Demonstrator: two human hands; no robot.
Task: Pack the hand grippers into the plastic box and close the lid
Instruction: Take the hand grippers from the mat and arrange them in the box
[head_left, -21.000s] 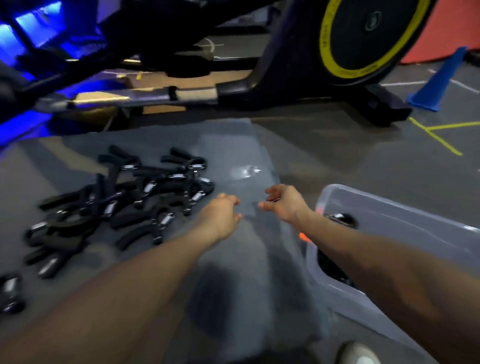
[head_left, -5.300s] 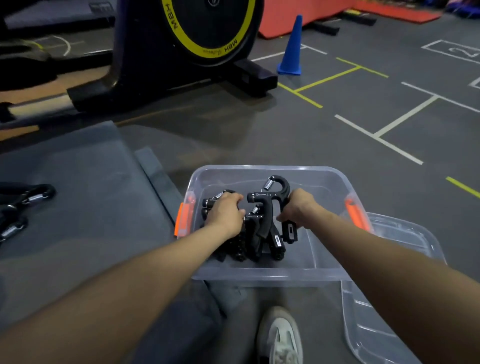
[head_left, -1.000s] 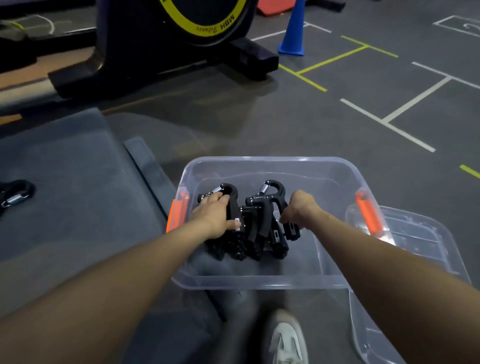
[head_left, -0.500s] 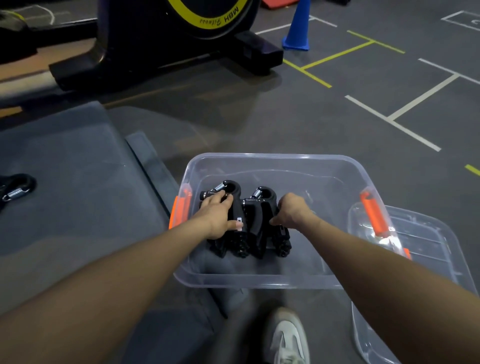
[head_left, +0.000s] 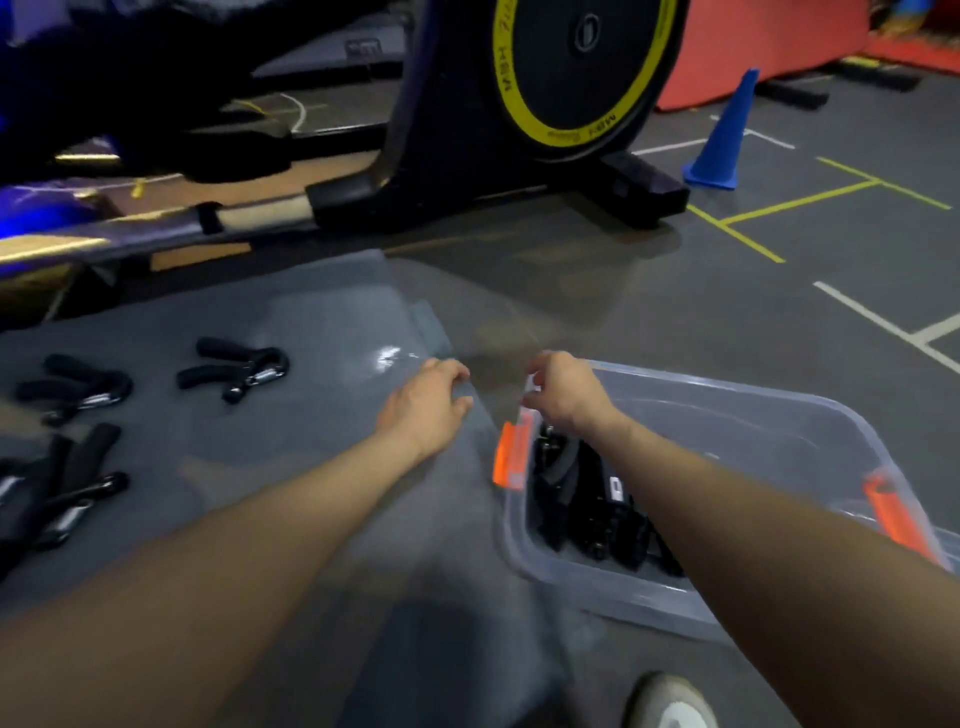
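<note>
Gym floor: both hands, left hand (head_left: 423, 408) and right hand (head_left: 563, 395), empty and loosely curled left of the plastic box (head_left: 727, 597); loose hand grippers (head_left: 234, 366) farther left, likely stiff, springy, best grasped by handles.

Hand grippers (head_left: 234, 368) lie on the mat (head_left: 291, 467), left of the box (head_left: 753, 415).

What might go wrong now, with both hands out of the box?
Several black hand grippers lie apart on the grey mat, so one could be missed. The left hand and right hand hold nothing. The right forearm crosses the clear plastic box near its orange latch and may nudge it.
</note>
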